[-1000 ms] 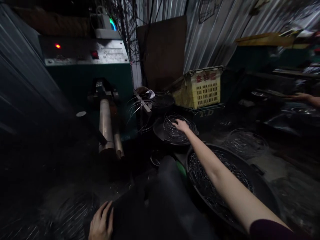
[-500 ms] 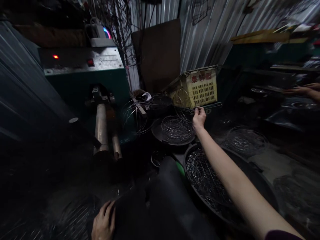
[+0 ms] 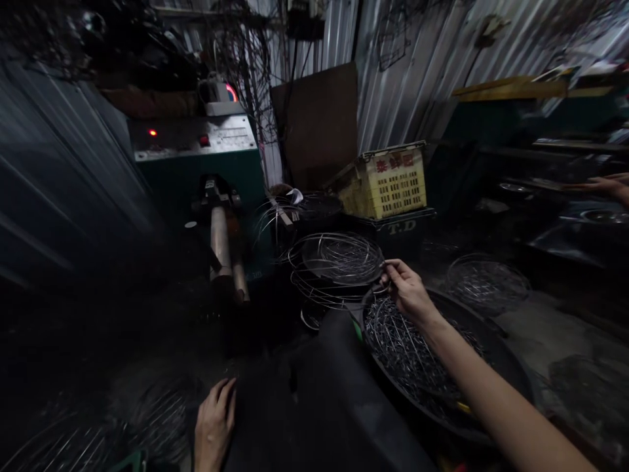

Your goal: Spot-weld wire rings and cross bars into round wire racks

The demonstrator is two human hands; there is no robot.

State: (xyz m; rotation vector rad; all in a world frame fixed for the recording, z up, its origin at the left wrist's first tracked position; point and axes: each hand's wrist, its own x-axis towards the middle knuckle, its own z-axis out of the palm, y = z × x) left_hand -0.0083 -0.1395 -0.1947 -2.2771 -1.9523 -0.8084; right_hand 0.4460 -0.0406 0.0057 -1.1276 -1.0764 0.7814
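Note:
Several thin wire rings (image 3: 314, 288) hang from my right hand (image 3: 405, 288), whose fingers are pinched on their right end. They extend leftward over a dark round tray (image 3: 344, 278) that bears more wire rings. Below my right forearm sits a wide black pan (image 3: 515, 373) with many short metal pieces (image 3: 403, 341) and a wire grid in it. My left hand (image 3: 215, 419) lies at the bottom left beside the dark cloth over my lap (image 3: 319, 400), its fingers extended and holding nothing.
A green machine (image 3: 191, 141) with a metal tube (image 3: 220, 242) stands at the left. Behind the trays, a yellow basket (image 3: 400, 183) rests on a dark bin (image 3: 405, 233). Another person's hand (image 3: 609, 187) shows at the right edge. Wire grids (image 3: 486, 282) lie on the floor.
My right hand has drawn back from the yellow basket, down toward the black pan, with wire rings now clearly hanging from it. The view has shifted somewhat; my left hand stays low.

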